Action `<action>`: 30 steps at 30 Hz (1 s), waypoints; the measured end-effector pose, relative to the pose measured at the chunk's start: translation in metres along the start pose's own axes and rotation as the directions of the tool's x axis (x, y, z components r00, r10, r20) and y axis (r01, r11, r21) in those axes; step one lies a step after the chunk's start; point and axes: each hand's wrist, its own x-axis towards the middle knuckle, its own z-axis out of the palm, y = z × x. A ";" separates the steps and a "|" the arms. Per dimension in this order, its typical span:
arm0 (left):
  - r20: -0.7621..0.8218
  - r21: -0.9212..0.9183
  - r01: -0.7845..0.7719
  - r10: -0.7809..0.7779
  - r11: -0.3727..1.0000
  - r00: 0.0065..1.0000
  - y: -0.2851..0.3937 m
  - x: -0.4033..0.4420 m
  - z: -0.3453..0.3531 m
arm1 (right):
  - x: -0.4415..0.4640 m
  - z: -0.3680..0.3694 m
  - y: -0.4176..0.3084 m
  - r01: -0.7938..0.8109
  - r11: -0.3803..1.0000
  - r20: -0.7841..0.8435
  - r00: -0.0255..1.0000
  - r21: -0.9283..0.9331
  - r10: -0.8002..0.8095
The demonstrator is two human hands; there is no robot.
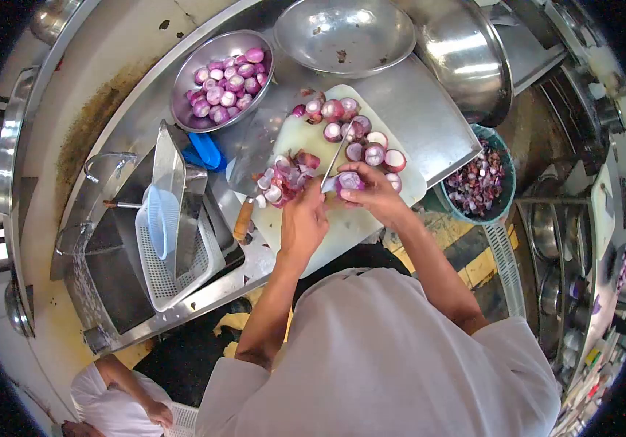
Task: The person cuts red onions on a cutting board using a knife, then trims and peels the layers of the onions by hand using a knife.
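Holding a red onion (349, 183) low over the cutting board (304, 140), the right hand (377, 195) curls its fingers around the bulb, while the left hand (306, 215) is closed on a knife (338, 154), its long blade slanting up and away beside the onion. From where I stand, this looks like peeling: good work would mean a shallow blade just under the dry layer, a right thumb clear of the edge, and the bulb turned rather than the wrist forced.

Onions with pale cut ends (374, 154) sit farther up the board; loose skins (290, 178) lie left of the knife. Beyond, on the steel bench (437, 120), a metal bowl (195, 64) holds purple onions (225, 91).

The left fist hides the knife's handle, and I can't tell whether the onion touches the board. A wooden-handled cleaver (243, 218) blurs into the steel. The bench partly covers a teal tub (453, 207) of scraps; at lower left, a co-worker (102, 386) is cut off.
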 end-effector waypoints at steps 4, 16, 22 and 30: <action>-0.047 0.027 0.098 -0.097 0.995 0.994 -0.007 0.003 -0.010 | 0.001 -0.003 -0.008 -0.030 0.995 0.051 0.998 -0.094 0.035; 0.088 -0.382 0.103 -0.075 0.918 0.993 -0.005 -0.006 -0.022 | 0.013 -0.001 -0.017 -0.141 0.989 0.117 0.984 0.050 0.135; -0.007 -0.025 0.059 -0.059 0.998 0.998 -0.013 -0.005 -0.016 | 0.022 0.001 -0.018 -0.134 0.983 0.257 0.952 -0.129 0.163; -0.222 -0.113 0.141 -0.164 0.983 0.961 -0.058 -0.020 -0.006 | 0.074 0.034 -0.021 -0.088 0.976 -0.024 0.995 0.198 0.095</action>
